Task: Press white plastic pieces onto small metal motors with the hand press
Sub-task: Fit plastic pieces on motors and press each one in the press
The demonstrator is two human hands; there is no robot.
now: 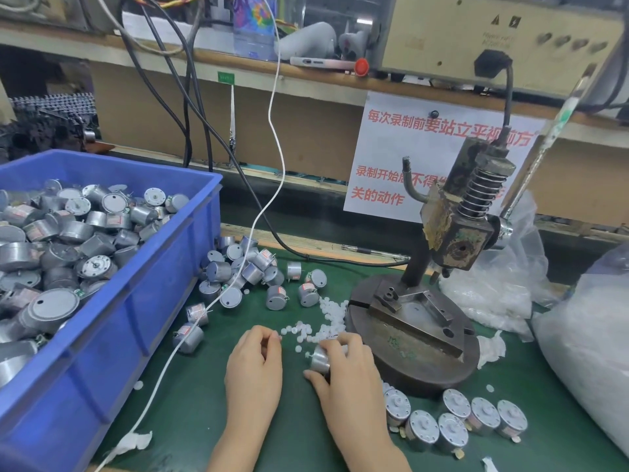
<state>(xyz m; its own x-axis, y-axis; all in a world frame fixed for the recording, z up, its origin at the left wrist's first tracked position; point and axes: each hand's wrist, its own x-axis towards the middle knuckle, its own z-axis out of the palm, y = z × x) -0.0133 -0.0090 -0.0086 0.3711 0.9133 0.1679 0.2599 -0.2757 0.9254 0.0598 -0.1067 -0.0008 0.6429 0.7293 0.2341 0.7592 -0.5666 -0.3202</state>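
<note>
blue bin (143, 301) at left, heaped with motors (68, 233), more spilled on the green mat (190, 403). left hand (253, 366) curls its fingertips together (on a white piece or not, i cannot tell). right hand (343, 373) grasps a motor (319, 361) near the white pieces (328, 316), beside the hand press (452, 233).

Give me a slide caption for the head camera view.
Right hand grips a metal motor; left hand curls at white plastic pieces beside the hand press.
</note>
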